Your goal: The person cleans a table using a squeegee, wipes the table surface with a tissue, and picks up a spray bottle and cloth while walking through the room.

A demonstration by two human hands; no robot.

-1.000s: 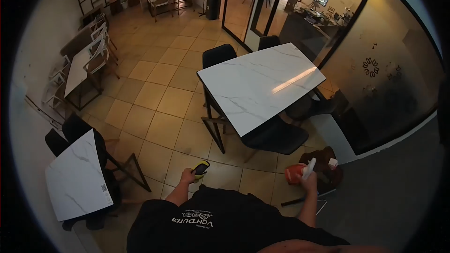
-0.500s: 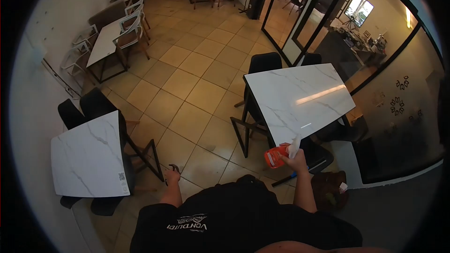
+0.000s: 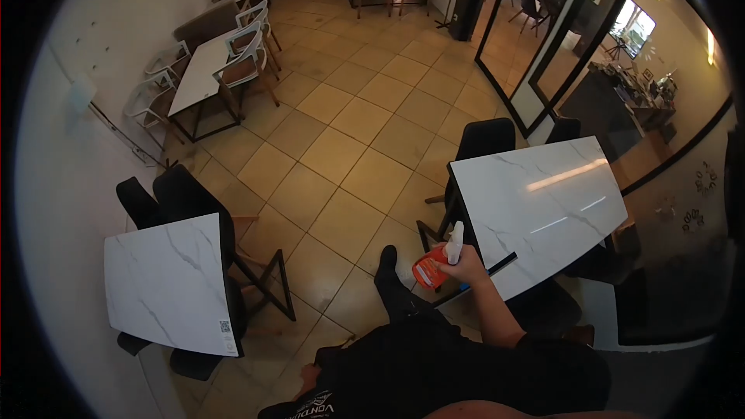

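My right hand (image 3: 464, 265) is closed round a red-orange spray bottle (image 3: 429, 270) with a white spray head (image 3: 455, 242). The bottle is tilted, beside the near corner of the right marble-patterned table (image 3: 543, 217). A thin black bar (image 3: 503, 264) with a blue part (image 3: 464, 287) passes behind that hand and wrist; whether I grip it too, I cannot tell. Low by my body is my left hand (image 3: 310, 377), mostly hidden by my dark clothing. Its fingers do not show clearly.
At left stands another marble-patterned table (image 3: 167, 283) with black chairs (image 3: 190, 198). Farther back are a white table (image 3: 203, 70) and white-framed chairs (image 3: 247, 66). Tiled floor (image 3: 334, 163) runs between. Glass partitions (image 3: 559, 39) line the right. My foot (image 3: 388, 256) is forward.
The view has shifted, and my foot has come into sight. My right hand has moved left with the spray bottle, which is more upright. My left hand has dropped back towards my body.
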